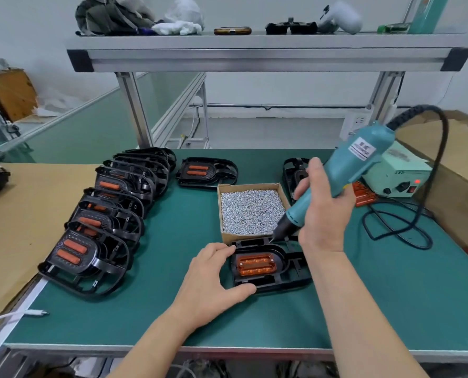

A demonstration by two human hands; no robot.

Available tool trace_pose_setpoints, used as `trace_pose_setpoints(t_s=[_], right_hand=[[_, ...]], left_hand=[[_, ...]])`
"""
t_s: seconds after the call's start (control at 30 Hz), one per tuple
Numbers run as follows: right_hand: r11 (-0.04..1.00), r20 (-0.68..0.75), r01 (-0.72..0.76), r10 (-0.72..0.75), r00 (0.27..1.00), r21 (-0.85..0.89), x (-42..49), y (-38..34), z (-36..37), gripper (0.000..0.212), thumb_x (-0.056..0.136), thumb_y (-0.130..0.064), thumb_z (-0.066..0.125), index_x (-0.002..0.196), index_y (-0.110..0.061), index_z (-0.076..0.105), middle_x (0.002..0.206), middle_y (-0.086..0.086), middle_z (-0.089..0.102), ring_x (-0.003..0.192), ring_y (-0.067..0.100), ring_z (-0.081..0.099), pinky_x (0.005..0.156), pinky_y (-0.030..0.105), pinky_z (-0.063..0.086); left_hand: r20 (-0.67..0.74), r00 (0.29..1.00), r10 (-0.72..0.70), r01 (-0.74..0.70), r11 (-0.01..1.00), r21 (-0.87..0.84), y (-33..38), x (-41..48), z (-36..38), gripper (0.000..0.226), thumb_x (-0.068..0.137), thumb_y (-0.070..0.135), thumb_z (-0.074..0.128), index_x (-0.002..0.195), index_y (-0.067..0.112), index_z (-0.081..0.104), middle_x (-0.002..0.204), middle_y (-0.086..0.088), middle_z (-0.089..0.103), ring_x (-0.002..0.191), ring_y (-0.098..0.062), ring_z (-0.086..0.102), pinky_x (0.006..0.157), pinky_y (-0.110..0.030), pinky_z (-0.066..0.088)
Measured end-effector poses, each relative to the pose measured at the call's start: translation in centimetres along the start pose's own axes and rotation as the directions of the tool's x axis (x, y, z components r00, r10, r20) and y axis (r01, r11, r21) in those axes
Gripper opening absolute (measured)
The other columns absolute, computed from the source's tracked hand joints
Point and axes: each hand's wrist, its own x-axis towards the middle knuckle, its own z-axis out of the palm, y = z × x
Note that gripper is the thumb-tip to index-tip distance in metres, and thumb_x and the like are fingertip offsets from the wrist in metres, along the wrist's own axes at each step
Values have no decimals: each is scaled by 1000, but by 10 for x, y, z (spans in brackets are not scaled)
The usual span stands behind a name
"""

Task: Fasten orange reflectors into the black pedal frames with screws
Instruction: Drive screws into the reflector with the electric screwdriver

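A black pedal frame (pixel 279 279) lies on the green mat near the front, with an orange reflector (pixel 254 264) seated in it. My left hand (pixel 213 276) grips the frame's left end between fingers and thumb. My right hand (pixel 323 211) holds a teal electric screwdriver (pixel 339 175) tilted down to the left; its tip (pixel 271 240) hovers at the frame's far edge, beside the cardboard box of small silver screws (pixel 252 211).
A row of several frames with reflectors (pixel 101 222) is stacked at the left, one more (pixel 206 173) behind the box. Loose orange reflectors (pixel 363 196), a power unit (pixel 396 175) and the black cable (pixel 407 227) lie at the right. A white cable (pixel 14 317) rests at the front left.
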Motion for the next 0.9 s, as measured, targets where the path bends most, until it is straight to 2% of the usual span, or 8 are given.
trace_pose_setpoints(t_s=[0.17, 0.3, 0.37, 0.43, 0.6, 0.7, 0.77, 0.9], right_hand=[[999, -192, -45, 45, 980, 6, 16, 2, -22, 21, 95, -24, 69, 88, -15, 52, 54, -11, 59, 47, 7, 50, 52, 24, 44], [992, -341, -119, 130, 931, 52, 28, 7, -40, 30, 94, -43, 66, 96, -16, 53, 58, -11, 60, 54, 9, 55, 58, 25, 49], [977, -411, -190, 213, 886, 98, 34, 13, -50, 40, 94, -52, 62, 106, -15, 53, 62, -6, 63, 61, 12, 59, 64, 25, 52], [952, -453, -265, 307, 837, 157, 37, 18, -61, 38, 97, -55, 55, 109, -19, 54, 66, -3, 66, 64, 11, 63, 68, 25, 53], [906, -534, -356, 422, 733, 227, 38, 24, -82, 22, 103, -36, 51, 118, -20, 49, 88, -4, 62, 76, 12, 69, 72, 26, 58], [885, -547, -415, 458, 701, 209, 40, 27, -90, 6, 102, -28, 52, 101, -22, 53, 95, -4, 59, 83, 12, 64, 80, 28, 55], [865, -556, -468, 481, 677, 179, 41, 30, -94, 6, 102, -27, 52, 99, -22, 52, 102, -3, 59, 86, 13, 60, 80, 28, 53], [841, -542, -522, 506, 671, 140, 42, 34, -99, 18, 102, -22, 54, 118, -16, 47, 108, 1, 55, 84, 13, 59, 76, 27, 54]], left_hand=[[2, 1000, 4, -4, 1000, 5, -1, 0, -1, 94, 62, 77, 63, 142, 30, 47, 129, 27, 38, 126, -2, 40, 111, -28, 34], [4, 1000, 2, -2, 1000, 2, -2, 0, -1, 95, 62, 78, 63, 142, 30, 46, 128, 33, 36, 126, 0, 40, 111, -26, 34], [5, 1000, 2, -2, 1000, 2, -3, 1, 0, 95, 62, 79, 63, 142, 31, 46, 127, 34, 35, 126, 0, 40, 110, -26, 34], [5, 1000, 3, -3, 1000, 0, -3, 1, 0, 94, 63, 79, 63, 142, 31, 46, 127, 34, 36, 126, -1, 40, 110, -27, 35], [0, 1000, 4, -4, 1000, 1, -3, 1, 0, 94, 63, 78, 64, 142, 31, 46, 127, 32, 37, 126, 0, 41, 110, -27, 35], [2, 1000, 1, -1, 1000, 0, -3, 1, 0, 94, 62, 78, 64, 143, 32, 46, 129, 30, 38, 127, -1, 41, 111, -28, 36], [2, 1000, -4, 4, 1000, -3, -3, 1, 0, 94, 62, 78, 64, 142, 32, 46, 129, 30, 39, 127, -2, 42, 111, -29, 36], [0, 1000, 0, 0, 1000, 1, -3, 1, 0, 93, 62, 78, 64, 142, 33, 46, 128, 32, 38, 126, -1, 42, 110, -29, 37]])
